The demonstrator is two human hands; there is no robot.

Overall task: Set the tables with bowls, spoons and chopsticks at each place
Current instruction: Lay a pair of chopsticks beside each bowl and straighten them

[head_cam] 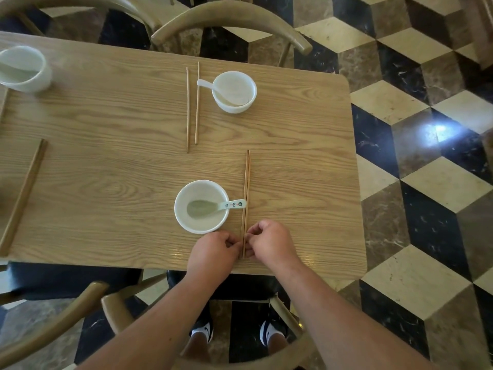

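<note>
The near chopsticks (246, 198) lie as 1 tight pair on the wooden table (120, 145), just right of the near bowl (202, 206), pointing from the near edge toward the far side. Both hands work their near ends: the left hand (213, 252) pinches from the left and the right hand (268, 243) from the right, fingertips narrowed onto the sticks, probably to square the 2 ends so the pair sits parallel and flush.

A near spoon (213, 206) rests in that bowl with its printed handle over the right rim, its tip touching or nearly touching the chopsticks. This keeps all 3 items grouped for the near right seat, where a chair (112, 311) stands tucked in.

Across the table, the far bowl (234, 92) holds a far spoon (206, 84) with its handle to the left, and 2 far chopsticks (192, 108) lie slightly apart beside it, mirroring this place. Further left, another bowl (24, 68) and a darker pair of chopsticks (22, 196) mark other places. The near right setting looks almost finished.
</note>
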